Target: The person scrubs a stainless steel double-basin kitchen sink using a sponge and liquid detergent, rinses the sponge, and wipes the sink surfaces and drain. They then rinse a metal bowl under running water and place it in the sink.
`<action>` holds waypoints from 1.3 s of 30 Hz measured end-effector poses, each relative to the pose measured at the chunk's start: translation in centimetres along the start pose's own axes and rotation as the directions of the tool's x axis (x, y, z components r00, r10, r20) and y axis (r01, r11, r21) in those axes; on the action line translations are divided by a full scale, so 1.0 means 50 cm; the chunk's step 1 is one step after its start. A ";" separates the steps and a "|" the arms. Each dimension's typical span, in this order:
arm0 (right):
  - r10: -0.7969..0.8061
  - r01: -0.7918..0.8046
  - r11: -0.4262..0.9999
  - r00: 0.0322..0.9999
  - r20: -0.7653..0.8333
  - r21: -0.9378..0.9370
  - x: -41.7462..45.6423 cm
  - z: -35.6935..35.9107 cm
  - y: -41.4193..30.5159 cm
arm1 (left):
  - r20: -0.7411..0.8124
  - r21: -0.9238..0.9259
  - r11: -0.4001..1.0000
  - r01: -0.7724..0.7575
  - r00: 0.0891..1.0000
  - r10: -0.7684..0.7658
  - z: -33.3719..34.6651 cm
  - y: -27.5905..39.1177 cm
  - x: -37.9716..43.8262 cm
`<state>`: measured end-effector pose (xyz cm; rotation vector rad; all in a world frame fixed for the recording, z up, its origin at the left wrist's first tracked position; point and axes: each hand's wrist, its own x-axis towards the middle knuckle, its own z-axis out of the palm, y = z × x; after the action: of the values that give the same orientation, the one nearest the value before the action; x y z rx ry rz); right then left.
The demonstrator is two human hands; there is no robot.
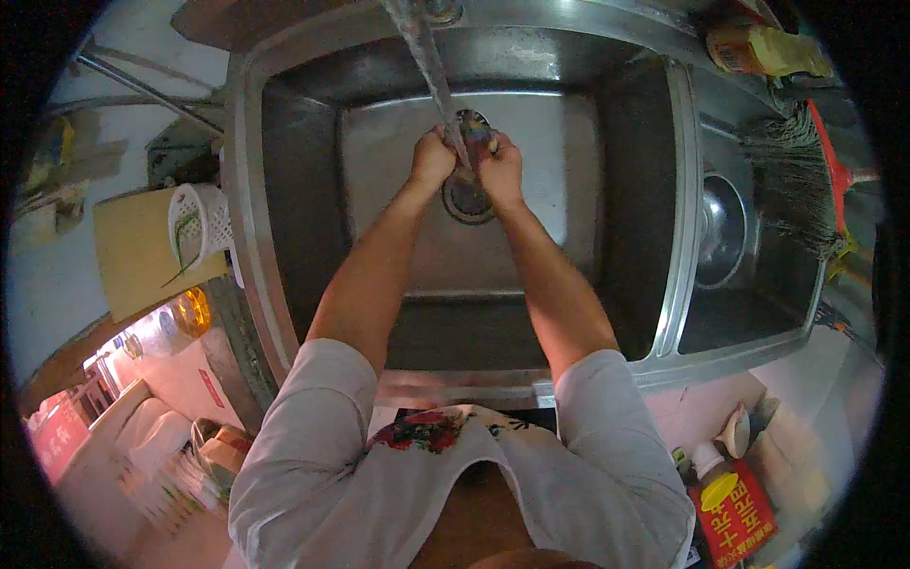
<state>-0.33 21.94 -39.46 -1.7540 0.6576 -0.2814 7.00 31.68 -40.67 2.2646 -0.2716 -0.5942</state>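
My left hand [432,158] and my right hand [500,167] are close together over a deep stainless steel sink basin [426,249]. Between them is a small dark round object [470,122] with a shiny rim, too blurred to name. The fingers of my right hand close on its side. My left fingers are curled beside it, and their contact is partly hidden. A long pale band [429,64], a faucet spout or its water stream, slants down between my hands. Just below them, the round drain [468,203] shows in the basin floor.
A smaller basin on the right holds a round metal bowl or lid [721,231]. A red-headed brush [828,167] overhangs it, near a yellowish bottle [775,51]. At left stands a white perforated basket [202,220] with a green stalk. A red sign [739,512] with writing lies lower right.
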 end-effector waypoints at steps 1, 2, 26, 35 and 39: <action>-0.084 0.079 0.996 0.987 -0.138 -0.045 -0.004 0.005 -0.008 | 0.014 -0.044 0.997 -0.065 0.998 0.066 0.011 -0.017 0.003; -0.272 0.252 0.942 0.960 -0.063 -0.222 0.002 0.014 0.012 | 0.024 -0.089 0.988 -0.129 0.991 0.132 0.031 -0.047 0.007; -0.415 0.536 0.435 0.833 0.367 -0.724 0.021 -0.079 0.012 | 0.045 -0.052 0.997 0.061 0.997 -0.059 -0.003 0.016 -0.034; -0.350 0.520 0.677 0.850 0.393 -0.521 -0.035 -0.026 0.039 | -0.103 -0.110 0.986 -0.127 0.988 0.116 0.052 -0.091 -0.004; -0.445 0.571 0.440 0.809 0.384 -0.693 -0.034 -0.033 0.026 | -0.135 -0.004 1.000 0.025 0.991 -0.025 0.020 -0.017 -0.027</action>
<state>-2.93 21.35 -39.94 -2.8239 0.0653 -0.2876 5.31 32.12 -41.44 2.2966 -0.1755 -0.4516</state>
